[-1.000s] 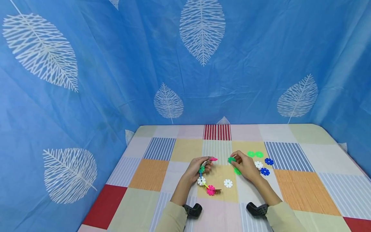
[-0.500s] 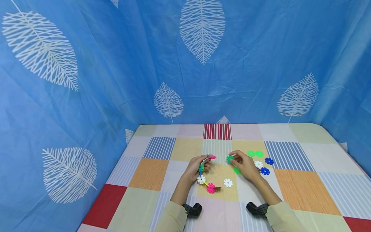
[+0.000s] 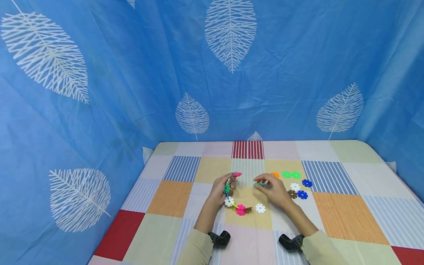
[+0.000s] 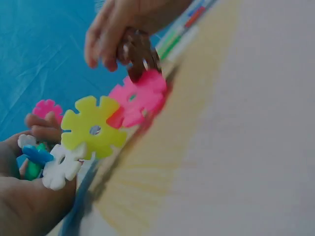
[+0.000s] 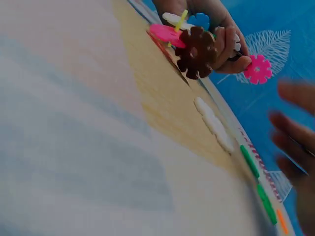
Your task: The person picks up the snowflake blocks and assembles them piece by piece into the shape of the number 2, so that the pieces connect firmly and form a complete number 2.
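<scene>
In the head view my left hand grips a chain of interlocked notched plastic discs. A pink disc sticks out past its fingertips. Below the hand hang a white disc, a yellow disc, another pink disc and a brown disc. Blue and green discs of the chain are partly covered by the fingers. My right hand hovers just over a dark green disc that seems to lie flat on the table. Its fingers are blurred in the right wrist view and hold nothing visible.
A loose white disc lies between the hands. Right of my right hand are an orange disc, two light green discs, a white disc, a brown disc and two blue discs on the patchwork cloth.
My right hand has moved slightly left and lowered, and the dark green disc it pinched has left its grip. My left hand has shifted a little up and left with the chain.
</scene>
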Motion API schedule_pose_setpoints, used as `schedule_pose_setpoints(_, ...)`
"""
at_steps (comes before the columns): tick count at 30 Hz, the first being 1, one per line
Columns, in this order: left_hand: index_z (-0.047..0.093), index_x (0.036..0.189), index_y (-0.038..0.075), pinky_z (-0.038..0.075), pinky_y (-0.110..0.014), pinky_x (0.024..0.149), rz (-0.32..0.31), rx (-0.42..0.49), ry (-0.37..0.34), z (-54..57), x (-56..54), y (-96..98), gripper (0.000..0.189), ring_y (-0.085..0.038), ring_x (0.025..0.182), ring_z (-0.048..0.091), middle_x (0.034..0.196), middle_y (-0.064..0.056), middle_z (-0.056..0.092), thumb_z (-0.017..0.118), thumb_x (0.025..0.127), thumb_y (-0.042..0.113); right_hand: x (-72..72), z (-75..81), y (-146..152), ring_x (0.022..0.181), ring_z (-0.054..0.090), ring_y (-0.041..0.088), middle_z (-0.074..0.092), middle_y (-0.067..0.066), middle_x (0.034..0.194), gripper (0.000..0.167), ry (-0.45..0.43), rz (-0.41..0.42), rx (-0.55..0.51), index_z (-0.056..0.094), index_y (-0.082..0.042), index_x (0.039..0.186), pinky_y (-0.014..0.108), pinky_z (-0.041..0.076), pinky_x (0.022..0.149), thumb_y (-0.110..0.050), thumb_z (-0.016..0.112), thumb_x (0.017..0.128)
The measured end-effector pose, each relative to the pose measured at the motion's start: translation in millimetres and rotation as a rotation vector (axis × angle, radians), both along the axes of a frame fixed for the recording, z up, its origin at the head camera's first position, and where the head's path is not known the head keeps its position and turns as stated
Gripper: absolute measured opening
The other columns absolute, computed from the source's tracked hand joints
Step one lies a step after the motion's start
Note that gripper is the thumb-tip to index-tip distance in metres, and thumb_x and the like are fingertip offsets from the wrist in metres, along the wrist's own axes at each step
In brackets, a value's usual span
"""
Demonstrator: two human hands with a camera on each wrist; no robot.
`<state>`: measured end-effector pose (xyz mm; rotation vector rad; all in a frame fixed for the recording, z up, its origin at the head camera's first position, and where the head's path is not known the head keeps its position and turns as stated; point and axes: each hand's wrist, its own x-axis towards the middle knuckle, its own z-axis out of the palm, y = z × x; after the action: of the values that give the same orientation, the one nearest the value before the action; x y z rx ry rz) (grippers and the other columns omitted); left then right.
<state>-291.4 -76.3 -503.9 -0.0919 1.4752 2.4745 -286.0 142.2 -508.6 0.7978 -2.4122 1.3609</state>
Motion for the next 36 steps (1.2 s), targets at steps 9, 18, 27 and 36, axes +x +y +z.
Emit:
schedule_pose_setpoints(9,0.058,0.098,0.005,0.027,-0.013,0.039,0.068,0.177,-0.050,8.1,-5.1,-14.8,0.021,-0.001,0.042,0.039,0.073,0.003,0.059,0.045,0.097,0.022,15.4,2.2,-24,0.099,0.061,0.028,0.062,0.020,0.109,0.025,-0.354,0.694,-0.164,0.060,0.006,0.113,0.034,0.050,0.084,0.000,0.057,0.089)
schedule_pose_setpoints(18,0.055,0.100,0.001,0.029,-0.010,0.039,-0.022,0.247,-0.094,8.5,-3.0,-13.8,0.018,0.000,0.043,0.038,0.077,-0.003,0.057,0.046,0.097,0.016,21.9,0.5,-35,0.083,0.065,0.020,0.066,0.017,0.092,0.013,-0.352,0.681,-0.216,0.065,0.003,0.097,0.035,0.054,0.073,-0.001,0.062,0.085)
schedule_pose_setpoints(27,0.051,0.100,0.004,0.028,-0.010,0.039,-0.058,0.257,-0.124,6.0,-2.2,-11.8,0.015,-0.001,0.044,0.036,0.076,-0.001,0.056,0.045,0.098,0.017,27.4,5.0,-39,0.077,0.065,0.017,0.065,0.020,0.086,0.008,-0.357,0.705,-0.241,0.063,0.007,0.091,0.035,0.055,0.067,0.006,0.061,0.084)
schedule_pose_setpoints(36,0.052,0.099,0.006,0.028,-0.012,0.040,-0.043,0.197,-0.113,3.9,-3.5,-13.0,0.018,-0.002,0.046,0.037,0.077,-0.001,0.056,0.040,0.100,0.019,20.0,19.2,-17,0.068,0.063,0.021,0.064,0.016,0.079,0.006,-0.325,0.375,-0.211,0.063,0.002,0.091,0.036,0.054,0.061,-0.002,0.062,0.086)
